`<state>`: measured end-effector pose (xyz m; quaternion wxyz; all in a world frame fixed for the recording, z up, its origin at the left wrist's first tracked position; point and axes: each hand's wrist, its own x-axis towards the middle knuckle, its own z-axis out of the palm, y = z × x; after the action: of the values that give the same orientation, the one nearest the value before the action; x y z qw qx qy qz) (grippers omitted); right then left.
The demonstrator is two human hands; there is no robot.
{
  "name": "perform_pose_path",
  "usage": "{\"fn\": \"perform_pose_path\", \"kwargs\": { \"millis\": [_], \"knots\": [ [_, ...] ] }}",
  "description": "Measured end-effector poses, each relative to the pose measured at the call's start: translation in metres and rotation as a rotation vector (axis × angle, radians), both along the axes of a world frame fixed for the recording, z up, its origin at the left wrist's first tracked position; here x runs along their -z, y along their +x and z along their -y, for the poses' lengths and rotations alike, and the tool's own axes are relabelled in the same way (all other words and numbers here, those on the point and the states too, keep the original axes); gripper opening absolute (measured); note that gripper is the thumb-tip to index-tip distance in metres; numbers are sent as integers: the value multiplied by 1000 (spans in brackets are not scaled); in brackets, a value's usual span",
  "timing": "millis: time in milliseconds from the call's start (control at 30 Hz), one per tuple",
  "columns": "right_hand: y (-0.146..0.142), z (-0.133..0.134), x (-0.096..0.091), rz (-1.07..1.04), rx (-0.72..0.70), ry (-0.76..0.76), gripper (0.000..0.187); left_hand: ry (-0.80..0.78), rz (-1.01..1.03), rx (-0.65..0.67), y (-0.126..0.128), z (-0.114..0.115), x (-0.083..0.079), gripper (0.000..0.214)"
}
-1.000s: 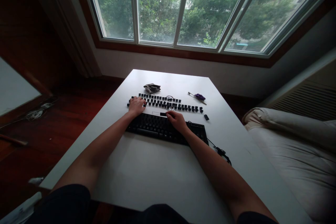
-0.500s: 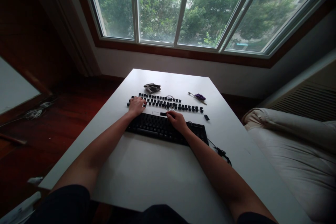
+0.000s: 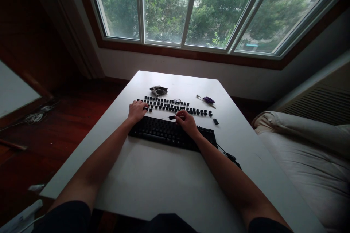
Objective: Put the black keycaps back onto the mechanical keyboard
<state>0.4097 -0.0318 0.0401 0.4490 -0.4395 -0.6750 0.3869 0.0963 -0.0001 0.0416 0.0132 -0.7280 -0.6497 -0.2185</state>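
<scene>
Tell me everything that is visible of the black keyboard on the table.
The keyboard is black and long, plastic by its look. It lies flat on the white table, slightly askew, its right end nearer the person. Rows of keys show on its left part; finer detail is too small. A dark cable leaves its right end. The right hand is over its far edge; the left hand is at its far left corner.

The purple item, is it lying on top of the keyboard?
No, the purple item lies on the table beyond the keyboard, clearly apart from it.
</scene>
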Motion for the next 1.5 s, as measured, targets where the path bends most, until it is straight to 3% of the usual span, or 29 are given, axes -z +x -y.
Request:
{"fn": "perform_pose_path", "kwargs": {
  "millis": [133,300,400,567,833,1300,1500],
  "knots": [
    [-4,3,-13,1,14,47,23,-6,32,-24,-17,0,-6,22],
    [-11,8,-31,104,67,149,21,-200,85,132,-33,-1,-20,23],
    [-15,13,-36,185,38,216,18,-276,45,122,-40,0,-26,22],
    [-22,17,-32,339,-80,268,12,-387,-10,124,-51,0,-26,28],
    [-24,10,-18,397,-166,269,13,-527,-125,190,-49,-2,-22,43],
    [-40,4,-26,265,-306,96,19,-579,-219,60,-52,3,-33,29],
    [-66,3,-26,282,-309,138,16,-556,-206,59,-49,6,-34,29]
  ]
}}
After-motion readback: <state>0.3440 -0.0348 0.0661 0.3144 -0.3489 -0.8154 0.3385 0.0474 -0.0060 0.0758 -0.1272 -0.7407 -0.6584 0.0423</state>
